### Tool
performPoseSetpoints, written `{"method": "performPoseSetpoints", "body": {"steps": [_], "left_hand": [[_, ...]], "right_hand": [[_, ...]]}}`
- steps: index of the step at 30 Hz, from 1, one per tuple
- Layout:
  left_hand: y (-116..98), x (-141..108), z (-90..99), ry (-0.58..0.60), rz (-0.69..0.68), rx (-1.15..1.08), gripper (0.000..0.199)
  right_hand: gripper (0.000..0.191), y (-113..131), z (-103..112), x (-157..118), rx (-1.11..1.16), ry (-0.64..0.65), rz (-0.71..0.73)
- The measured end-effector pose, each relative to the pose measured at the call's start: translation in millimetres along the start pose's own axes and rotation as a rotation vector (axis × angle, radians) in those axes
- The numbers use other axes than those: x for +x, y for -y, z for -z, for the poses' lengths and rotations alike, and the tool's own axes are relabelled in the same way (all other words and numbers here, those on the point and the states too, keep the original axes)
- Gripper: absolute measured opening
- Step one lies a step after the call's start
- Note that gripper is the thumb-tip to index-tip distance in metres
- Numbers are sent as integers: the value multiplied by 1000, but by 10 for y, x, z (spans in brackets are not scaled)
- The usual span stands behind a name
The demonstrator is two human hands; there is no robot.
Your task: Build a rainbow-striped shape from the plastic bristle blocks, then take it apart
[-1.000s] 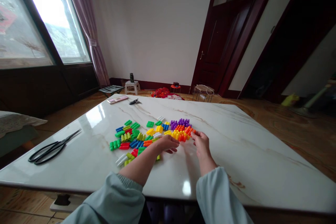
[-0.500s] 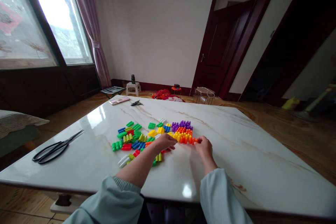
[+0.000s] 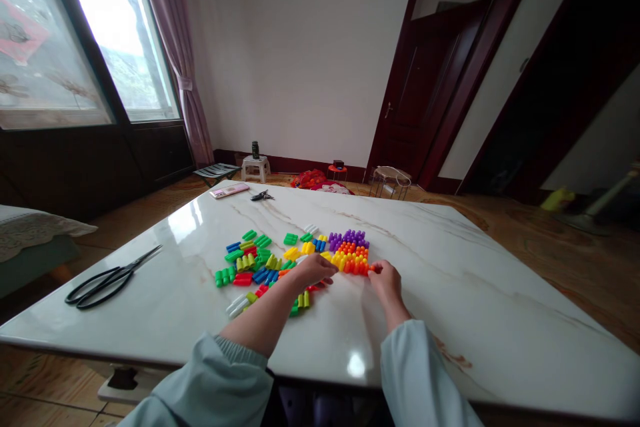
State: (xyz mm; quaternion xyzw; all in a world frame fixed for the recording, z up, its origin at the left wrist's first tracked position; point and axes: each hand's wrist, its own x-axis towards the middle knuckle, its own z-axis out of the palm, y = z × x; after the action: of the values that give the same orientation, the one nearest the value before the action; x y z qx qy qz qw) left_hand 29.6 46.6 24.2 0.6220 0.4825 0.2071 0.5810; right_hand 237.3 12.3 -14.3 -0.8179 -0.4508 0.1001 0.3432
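A joined patch of knobbed plastic building blocks [image 3: 351,252] lies on the table in bands of purple, orange and yellow. Along its near edge runs an orange block row [image 3: 356,268]. My right hand [image 3: 387,280] pinches the right end of that row between thumb and fingertips. At the patch's left near corner, my left hand [image 3: 317,271] has its fingers drawn together against the yellow and orange blocks. Its fingertips partly cover that corner. Left of the patch, loose green blocks [image 3: 225,276], red, blue, yellow and white ones are scattered, some behind my left forearm.
Black-handled scissors [image 3: 107,282] lie at the left of the white marbled table [image 3: 475,320]. A pink phone [image 3: 229,191] and a small dark tool [image 3: 262,195] rest near the far edge. Beyond stand a white stool [image 3: 255,168] and a wire-legged stool [image 3: 391,180].
My right hand has shifted slightly left, and the orange end piece now sits closer against the row. My left hand stays at the corner. The view has turned slightly.
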Motion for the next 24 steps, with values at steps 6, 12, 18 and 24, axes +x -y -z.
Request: {"method": "performPoseSetpoints", "body": {"steps": [6,12,18,24], "left_hand": [[38,16,31,-3,-12,-7,26],[-78,-95,160,-78,-49,4,28],[-142,-268,631,-390,-189,86,29],[126,-375,1062,-531,-201,291,32]], "right_hand": [[20,37,54,-29,-43,34,-45],[30,191,168,-107,13,-84,30],[32,406,245,-207,299,-168,143],[32,554,250,-306,422,-126,228]]}}
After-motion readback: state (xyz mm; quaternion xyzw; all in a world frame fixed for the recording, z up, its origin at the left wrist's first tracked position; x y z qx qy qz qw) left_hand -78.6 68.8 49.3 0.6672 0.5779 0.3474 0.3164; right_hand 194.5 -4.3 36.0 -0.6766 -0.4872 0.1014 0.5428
